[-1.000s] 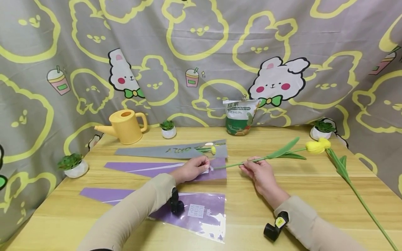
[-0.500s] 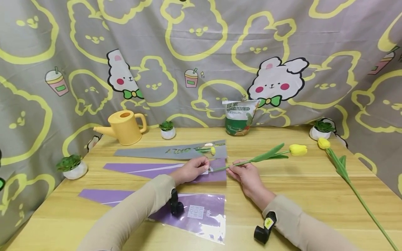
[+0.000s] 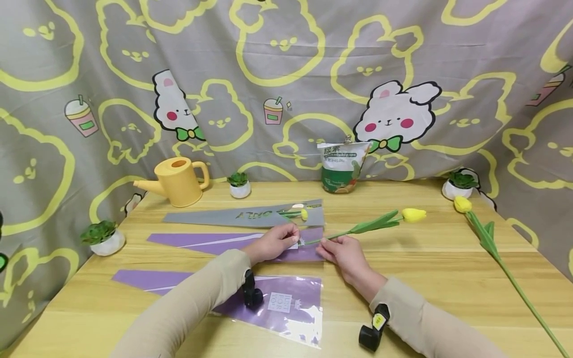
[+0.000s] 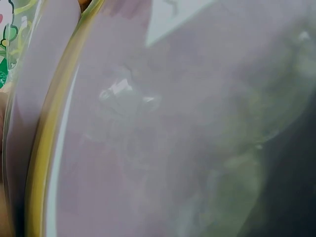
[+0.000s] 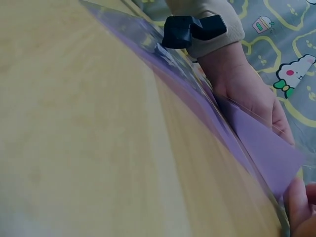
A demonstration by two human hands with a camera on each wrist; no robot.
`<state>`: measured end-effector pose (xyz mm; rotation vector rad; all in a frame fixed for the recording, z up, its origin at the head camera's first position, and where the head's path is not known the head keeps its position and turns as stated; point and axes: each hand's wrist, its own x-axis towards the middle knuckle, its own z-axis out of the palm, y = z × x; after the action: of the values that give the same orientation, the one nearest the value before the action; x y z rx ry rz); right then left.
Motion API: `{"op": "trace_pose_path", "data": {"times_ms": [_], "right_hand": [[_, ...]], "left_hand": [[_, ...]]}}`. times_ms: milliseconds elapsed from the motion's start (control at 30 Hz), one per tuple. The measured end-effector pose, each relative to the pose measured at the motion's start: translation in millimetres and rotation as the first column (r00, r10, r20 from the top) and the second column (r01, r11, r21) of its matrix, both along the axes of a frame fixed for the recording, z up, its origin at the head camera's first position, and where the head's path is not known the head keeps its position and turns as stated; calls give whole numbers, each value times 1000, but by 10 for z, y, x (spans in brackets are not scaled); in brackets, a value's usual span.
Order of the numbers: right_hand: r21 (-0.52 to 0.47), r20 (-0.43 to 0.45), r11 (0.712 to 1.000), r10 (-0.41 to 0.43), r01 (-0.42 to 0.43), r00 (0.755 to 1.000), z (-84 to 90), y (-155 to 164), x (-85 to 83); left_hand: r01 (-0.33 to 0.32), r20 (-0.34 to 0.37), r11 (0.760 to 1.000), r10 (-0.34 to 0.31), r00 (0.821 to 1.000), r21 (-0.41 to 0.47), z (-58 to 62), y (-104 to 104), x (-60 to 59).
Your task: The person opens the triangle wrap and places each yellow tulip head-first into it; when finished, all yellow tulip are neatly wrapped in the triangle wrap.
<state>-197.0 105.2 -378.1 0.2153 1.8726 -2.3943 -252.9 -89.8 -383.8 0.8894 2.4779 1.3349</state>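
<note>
My left hand point(image 3: 292, 236) pinches the open end of the middle purple sleeve point(image 3: 215, 242), which lies flat on the table. My right hand point(image 3: 327, 245) grips the green stem of a yellow tulip point(image 3: 413, 215) just right of that opening. The stem's cut end touches the sleeve's mouth, and the bloom points right, lifted a little off the wood. In the right wrist view, the left hand point(image 5: 247, 94) holds the purple sleeve point(image 5: 269, 150) raised at its edge. The left wrist view shows only blurred purple film point(image 4: 163, 128).
A grey sleeve point(image 3: 233, 217) behind holds another tulip. A second purple sleeve point(image 3: 286, 304) lies near the front edge. A loose tulip point(image 3: 463, 204) lies at the right. A yellow watering can point(image 3: 178, 181), a fertiliser bag point(image 3: 342, 166) and small potted plants point(image 3: 240, 185) line the back.
My right hand has moved left with the tulip, bringing the stem's end to the sleeve's opening. The left hand has stayed in place on the sleeve.
</note>
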Motion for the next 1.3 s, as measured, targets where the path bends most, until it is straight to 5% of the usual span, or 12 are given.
{"op": "trace_pose_path", "data": {"times_ms": [433,633,767,867,1033,1300], "right_hand": [[47,59,998,29,-32,998,58,216,64],[36,-46,990,138,-136,989,139,516,-14],[138,-154,957,275,-255,949,197,781,-89],[332,-243,898,378,-289,893,234,979,-159],[650,-330,737,495,-187,804,287,1277,-263],[865,-211,471,655,-174,726,326,1518,-368]], "left_hand": [[-14,0,1000,14,1000,-17,7,-15,15],[-10,0,1000,10,1000,-11,-4,-6,23],[-19,2,1000,19,1000,-20,13,6,25],[-26,-3,999,26,1000,-26,17,9,20],[-31,2,999,31,1000,-31,16,9,13],[-24,22,1000,24,999,-21,21,14,40]]}}
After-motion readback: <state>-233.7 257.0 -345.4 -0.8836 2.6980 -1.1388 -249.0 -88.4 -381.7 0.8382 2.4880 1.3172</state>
